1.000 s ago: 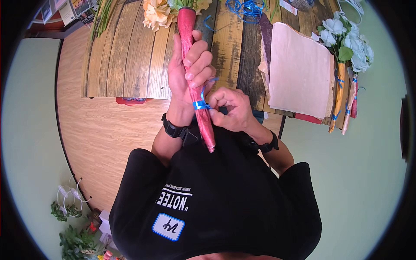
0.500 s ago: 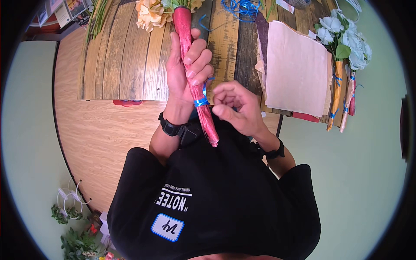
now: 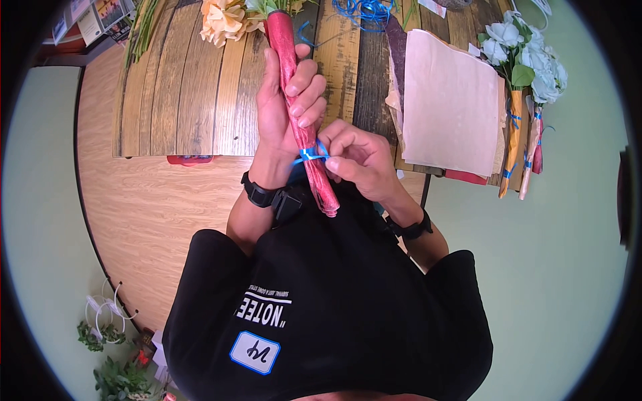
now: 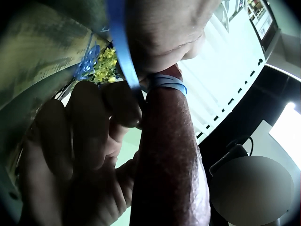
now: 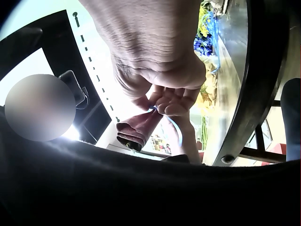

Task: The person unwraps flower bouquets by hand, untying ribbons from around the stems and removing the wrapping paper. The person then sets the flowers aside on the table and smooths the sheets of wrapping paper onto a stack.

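My left hand (image 3: 306,100) grips a bouquet handle wrapped in shiny red paper (image 3: 321,187), its lower end slanting toward my shirt. Peach flowers (image 3: 231,21) and green leaves show by the handle's top end. A blue ribbon (image 3: 309,155) circles the wrap just below that hand, clearly banded in the left wrist view too. Beside it, my right hand (image 3: 361,157) pinches the ribbon between thumb and forefinger. In the right wrist view, those fingertips meet at the ribbon (image 5: 176,129) next to the rolled paper end (image 5: 134,134). A loose tail sticks out to the left.
Sheets of pale wrapping paper (image 3: 451,103) lie stacked on the wooden table (image 3: 194,100). At its right edge are wrapped bouquets with pale blue flowers (image 3: 542,70). Tangled blue ribbon (image 3: 364,15) sits at the back, and green stems (image 3: 138,37) at the far left.
My right hand drew away from the ribbon, then came back and pinches it. A ribbon tail now shows left of the handle. The left hand keeps its grip.
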Available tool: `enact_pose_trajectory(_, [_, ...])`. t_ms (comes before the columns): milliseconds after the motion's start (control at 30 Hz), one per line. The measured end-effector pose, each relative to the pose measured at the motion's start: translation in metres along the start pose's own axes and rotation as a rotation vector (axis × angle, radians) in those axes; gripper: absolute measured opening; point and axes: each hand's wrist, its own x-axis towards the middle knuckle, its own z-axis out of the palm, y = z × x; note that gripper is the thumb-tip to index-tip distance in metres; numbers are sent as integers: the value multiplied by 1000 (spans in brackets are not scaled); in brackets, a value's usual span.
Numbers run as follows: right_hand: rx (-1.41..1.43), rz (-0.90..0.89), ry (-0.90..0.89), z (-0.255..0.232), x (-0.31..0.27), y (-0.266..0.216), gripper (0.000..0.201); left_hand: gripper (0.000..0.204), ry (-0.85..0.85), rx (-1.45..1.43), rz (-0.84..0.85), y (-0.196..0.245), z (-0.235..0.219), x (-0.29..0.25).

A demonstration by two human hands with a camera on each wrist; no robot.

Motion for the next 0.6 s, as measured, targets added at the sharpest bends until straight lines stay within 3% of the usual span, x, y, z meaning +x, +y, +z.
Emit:
enact_pose_trajectory(67, [70, -47, -10, -7, -4, 0, 7, 54, -7, -21, 8, 0, -1, 0])
enact_pose_trajectory(167, [244, 61, -90, -17, -9, -1, 7, 53, -15, -15, 11, 0, -2, 1])
enact_pose_trajectory(267, [166, 39, -12, -12, -8, -2, 14, 53, 2, 16, 21, 0, -2, 1])
enact_pose_trajectory(333, [-82, -25, 54, -6, -6, -6, 22, 53, 29, 42, 23, 0, -3, 0])
enact_pose_trajectory(600, [-447, -22, -89, -3, -3, -17, 17, 52, 111, 179, 16, -2, -6, 1])
